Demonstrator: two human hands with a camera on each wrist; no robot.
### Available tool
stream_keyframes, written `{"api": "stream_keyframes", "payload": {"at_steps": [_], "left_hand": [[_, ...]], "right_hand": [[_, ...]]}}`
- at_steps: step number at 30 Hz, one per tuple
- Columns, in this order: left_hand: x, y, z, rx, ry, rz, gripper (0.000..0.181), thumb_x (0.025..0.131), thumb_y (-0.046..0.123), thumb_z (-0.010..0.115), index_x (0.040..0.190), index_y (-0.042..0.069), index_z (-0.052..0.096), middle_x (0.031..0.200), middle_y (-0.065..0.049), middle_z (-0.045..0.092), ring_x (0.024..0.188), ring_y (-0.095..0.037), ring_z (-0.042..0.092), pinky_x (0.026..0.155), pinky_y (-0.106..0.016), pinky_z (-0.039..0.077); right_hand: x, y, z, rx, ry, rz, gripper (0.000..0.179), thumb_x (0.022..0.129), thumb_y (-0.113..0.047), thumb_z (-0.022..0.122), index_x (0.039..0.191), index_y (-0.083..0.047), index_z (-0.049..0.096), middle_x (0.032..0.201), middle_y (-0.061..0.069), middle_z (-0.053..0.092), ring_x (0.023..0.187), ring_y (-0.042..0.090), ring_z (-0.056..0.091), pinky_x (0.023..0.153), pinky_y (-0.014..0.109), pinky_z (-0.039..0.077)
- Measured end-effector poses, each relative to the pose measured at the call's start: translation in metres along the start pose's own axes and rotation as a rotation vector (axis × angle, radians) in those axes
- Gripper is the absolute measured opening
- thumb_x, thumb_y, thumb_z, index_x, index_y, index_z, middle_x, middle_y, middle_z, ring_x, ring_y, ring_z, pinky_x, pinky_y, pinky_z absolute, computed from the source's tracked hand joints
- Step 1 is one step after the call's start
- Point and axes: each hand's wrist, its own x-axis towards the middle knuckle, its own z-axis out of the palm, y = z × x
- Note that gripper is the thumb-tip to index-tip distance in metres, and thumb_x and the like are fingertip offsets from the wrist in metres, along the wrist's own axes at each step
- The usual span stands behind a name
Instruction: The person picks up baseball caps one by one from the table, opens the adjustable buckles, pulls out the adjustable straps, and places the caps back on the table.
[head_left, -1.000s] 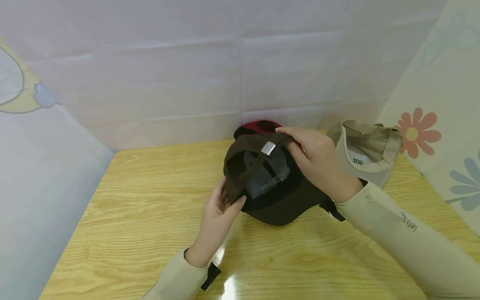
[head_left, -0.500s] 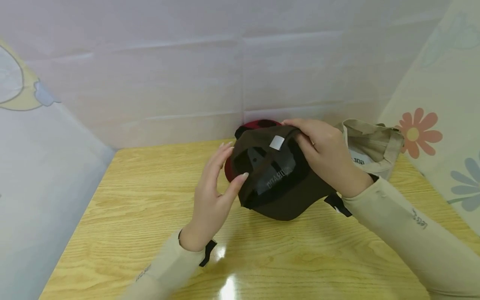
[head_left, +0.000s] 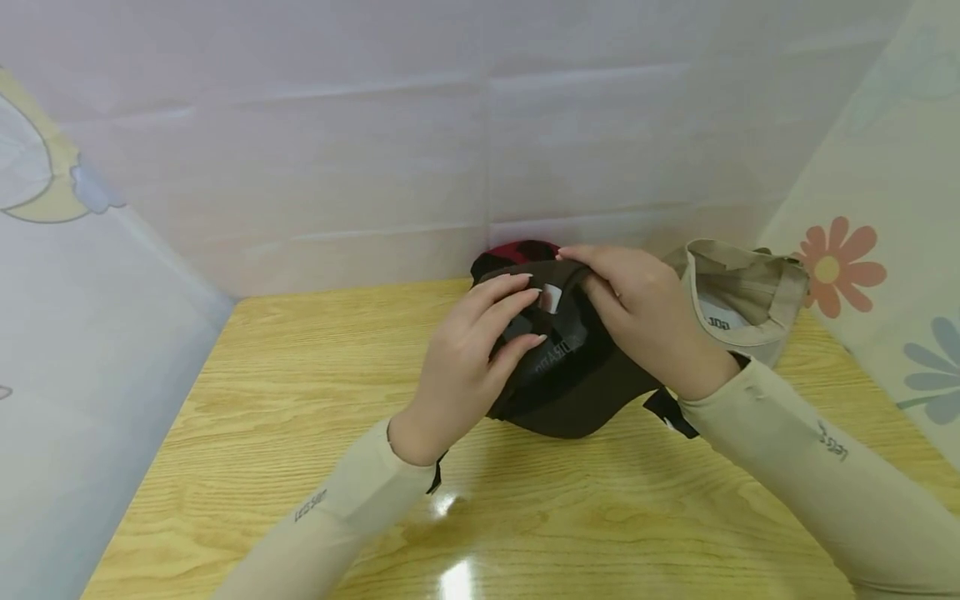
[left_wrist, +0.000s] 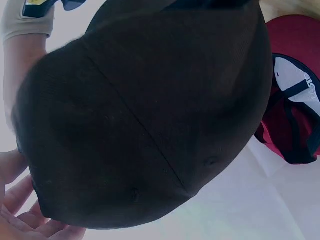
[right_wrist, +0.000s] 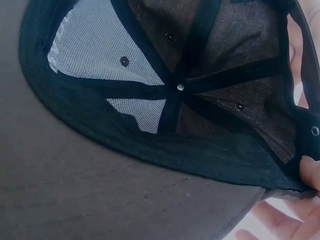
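Note:
A dark brown baseball cap point(head_left: 577, 408) is tilted with its hollow underside toward me and its brim low. My right hand point(head_left: 645, 312) grips the back edge of its opening. In the right wrist view, a thumb point(right_wrist: 310, 172) presses the cap's dark sweatband. My left hand point(head_left: 468, 354) reaches over the cap's left side, its bent fingers and thumb apart near the silver strap buckle point(head_left: 551, 298). The cap's outer crown point(left_wrist: 145, 110) fills the left wrist view, with left-hand fingers point(left_wrist: 35, 217) along its lower left edge. White mesh lining point(right_wrist: 95, 40) shows inside.
A red and black cap point(head_left: 517, 250) lies behind the brown one, mostly hidden by it. To the right, near the flowered side panel point(head_left: 840, 267), a beige cap point(head_left: 750, 292) rests with its opening up. The wooden table point(head_left: 300, 375) meets a pale back wall.
My left hand lets go of the cap's left edge, opens beside it, then moves right and up over its opening toward the buckle. The right hand keeps its grip as the cap shifts slightly right.

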Motion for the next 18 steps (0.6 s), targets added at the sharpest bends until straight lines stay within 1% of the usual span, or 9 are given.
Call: {"api": "stream_keyframes", "payload": {"at_steps": [3,6,11,15,16,18], "left_hand": [[0.0018,-0.0009,0.0006,0.019,-0.01,0.008,0.039,0.083,0.006,0.077,0.117,-0.007,0.064,0.122,-0.02,0.06,0.115,-0.03,0.056,0.102,-0.031,0.042],[0.0033,-0.0017,0.0007,0.04,-0.017,0.011,0.04,0.083,0.009,0.077,0.118,-0.005,0.064,0.121,-0.018,0.06,0.112,-0.03,0.056,0.099,-0.033,0.043],[0.0042,-0.0047,0.0026,0.077,-0.015,0.03,0.039,0.081,0.011,0.079,0.116,-0.002,0.066,0.116,-0.016,0.062,0.106,-0.029,0.058,0.093,-0.035,0.045],[0.0052,-0.0061,0.0048,0.123,-0.005,0.06,0.034,0.081,0.013,0.079,0.111,-0.001,0.068,0.112,-0.014,0.064,0.097,-0.027,0.06,0.084,-0.034,0.046],[0.0055,-0.0064,0.0053,0.13,-0.003,0.067,0.034,0.081,0.013,0.079,0.11,0.0,0.068,0.111,-0.014,0.064,0.095,-0.026,0.06,0.082,-0.033,0.046],[0.0058,-0.0072,0.0063,0.14,0.002,0.075,0.033,0.08,0.014,0.08,0.108,0.0,0.068,0.109,-0.013,0.064,0.091,-0.026,0.06,0.079,-0.033,0.046]], "right_hand": [[0.0,-0.0009,0.0008,0.003,-0.011,0.009,0.029,0.093,0.007,0.054,0.12,0.002,0.066,0.113,0.018,0.068,0.104,0.036,0.062,0.09,0.048,0.047],[0.0,-0.0021,0.002,0.002,-0.019,0.016,0.029,0.094,0.006,0.054,0.121,0.003,0.066,0.111,0.02,0.068,0.099,0.037,0.062,0.086,0.049,0.047],[-0.0012,-0.0026,0.0044,-0.01,-0.004,0.021,0.029,0.093,0.005,0.055,0.12,0.003,0.066,0.102,0.021,0.07,0.085,0.037,0.062,0.073,0.048,0.048],[-0.0034,-0.003,0.0064,-0.003,0.013,0.023,0.03,0.092,0.007,0.055,0.119,0.004,0.066,0.098,0.021,0.07,0.075,0.035,0.06,0.063,0.043,0.044],[-0.0039,-0.0032,0.0069,0.003,0.012,0.026,0.03,0.092,0.008,0.054,0.119,0.004,0.066,0.099,0.021,0.07,0.075,0.034,0.06,0.062,0.042,0.043],[-0.0048,-0.0037,0.0081,0.018,0.01,0.034,0.029,0.091,0.008,0.054,0.118,0.005,0.066,0.101,0.021,0.07,0.079,0.034,0.062,0.065,0.043,0.046]]}}
